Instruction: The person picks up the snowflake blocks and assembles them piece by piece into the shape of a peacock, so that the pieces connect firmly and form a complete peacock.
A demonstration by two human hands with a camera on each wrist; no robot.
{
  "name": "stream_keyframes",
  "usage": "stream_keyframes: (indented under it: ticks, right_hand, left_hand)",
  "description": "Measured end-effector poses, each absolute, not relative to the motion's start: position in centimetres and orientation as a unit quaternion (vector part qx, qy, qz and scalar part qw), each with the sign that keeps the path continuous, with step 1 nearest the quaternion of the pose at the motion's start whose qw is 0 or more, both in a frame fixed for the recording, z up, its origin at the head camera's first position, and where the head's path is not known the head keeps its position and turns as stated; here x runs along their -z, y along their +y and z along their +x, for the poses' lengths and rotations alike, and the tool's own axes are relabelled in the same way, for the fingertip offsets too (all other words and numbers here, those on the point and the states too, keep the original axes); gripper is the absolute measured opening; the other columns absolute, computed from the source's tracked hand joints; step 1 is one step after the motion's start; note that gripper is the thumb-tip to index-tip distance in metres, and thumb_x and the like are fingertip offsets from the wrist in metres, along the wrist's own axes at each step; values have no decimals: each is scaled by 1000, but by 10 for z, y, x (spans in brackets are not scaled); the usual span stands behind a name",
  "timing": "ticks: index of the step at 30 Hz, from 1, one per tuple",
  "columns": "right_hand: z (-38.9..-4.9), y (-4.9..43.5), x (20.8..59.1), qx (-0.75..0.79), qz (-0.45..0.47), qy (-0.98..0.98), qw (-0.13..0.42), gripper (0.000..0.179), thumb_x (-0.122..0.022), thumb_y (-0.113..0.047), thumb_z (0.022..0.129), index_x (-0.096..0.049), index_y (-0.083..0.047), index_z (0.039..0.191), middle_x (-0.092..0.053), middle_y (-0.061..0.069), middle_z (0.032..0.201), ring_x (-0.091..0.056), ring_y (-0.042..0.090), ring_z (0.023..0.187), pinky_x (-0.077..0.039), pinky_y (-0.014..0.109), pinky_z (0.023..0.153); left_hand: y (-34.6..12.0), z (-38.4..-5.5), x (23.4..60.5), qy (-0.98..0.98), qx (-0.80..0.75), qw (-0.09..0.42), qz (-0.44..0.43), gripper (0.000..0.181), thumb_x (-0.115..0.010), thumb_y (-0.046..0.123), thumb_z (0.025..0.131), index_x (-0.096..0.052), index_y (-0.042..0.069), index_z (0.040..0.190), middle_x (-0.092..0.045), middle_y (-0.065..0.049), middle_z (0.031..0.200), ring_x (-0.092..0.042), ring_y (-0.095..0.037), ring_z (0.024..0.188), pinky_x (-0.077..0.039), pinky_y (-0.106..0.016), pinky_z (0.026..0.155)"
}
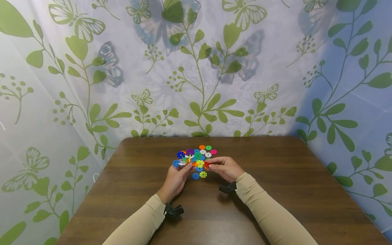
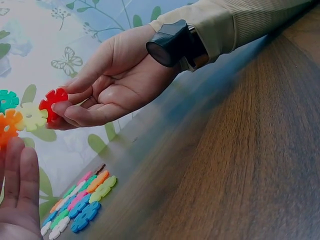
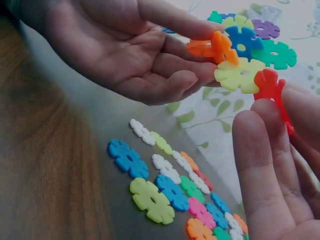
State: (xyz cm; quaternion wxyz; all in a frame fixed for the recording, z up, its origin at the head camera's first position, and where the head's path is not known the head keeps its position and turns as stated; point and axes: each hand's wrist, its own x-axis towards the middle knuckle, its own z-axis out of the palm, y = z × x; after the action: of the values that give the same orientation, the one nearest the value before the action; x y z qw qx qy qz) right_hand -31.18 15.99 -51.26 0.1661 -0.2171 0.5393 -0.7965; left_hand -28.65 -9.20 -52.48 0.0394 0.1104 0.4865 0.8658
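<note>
Above the table, my left hand (image 1: 176, 180) pinches an orange flower-shaped interlocking disc (image 3: 224, 48) of a joined cluster. In the right wrist view that cluster also has a blue disc (image 3: 243, 42), a green disc (image 3: 280, 54), a purple disc (image 3: 266, 29) and pale yellow ones. My right hand (image 1: 226, 168) pinches a red disc (image 3: 270, 86) between thumb and fingers. The red disc stands edge-on at the rim of the near yellow disc (image 3: 240, 76), its notch meeting that rim. Part of the cluster is hidden behind the left fingers.
Several loose flower discs lie flat on the brown wooden table (image 1: 141, 211) below and beyond the hands, among them a lime one (image 3: 152, 201) and a blue one (image 3: 128, 158). A patterned curtain (image 1: 196, 68) hangs behind the table's far edge.
</note>
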Motion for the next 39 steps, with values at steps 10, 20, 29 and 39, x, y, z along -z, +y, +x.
stream_keyframes:
  ticks: [10,20,29,39]
  right_hand:
    - [-307,154,511,784,-203,566,154,30,-61,13,101,-60,21,130,-70,22,125,-53,58,126,-35,63,110]
    - [-304,150,514,796,-178,560,144,28,-61,12,101,-64,17,129,-72,18,122,-58,52,124,-38,58,109]
    - [-301,145,515,801,-162,556,154,30,-61,14,101,-63,19,130,-73,17,118,-72,27,108,-51,44,102]
    - [-308,153,514,722,-189,657,110,35,-68,2,102,-61,17,132,-67,27,126,-61,55,114,-54,58,96]
  left_hand:
    - [-92,-285,526,488,-865,52,104,36,-76,6,98,-62,-10,127,-70,-23,118,-65,-49,116,-45,-59,106]
    - [-94,-285,525,478,-865,71,136,48,-73,2,99,-55,-8,142,-62,-29,136,-68,-40,116,-49,-54,102]
    - [-93,-286,526,480,-865,76,126,45,-73,3,99,-57,-9,139,-64,-29,131,-69,-40,114,-50,-54,101]
    - [-92,-287,527,483,-869,38,99,33,-76,3,97,-64,-12,124,-71,-24,109,-75,-33,96,-54,-51,96]
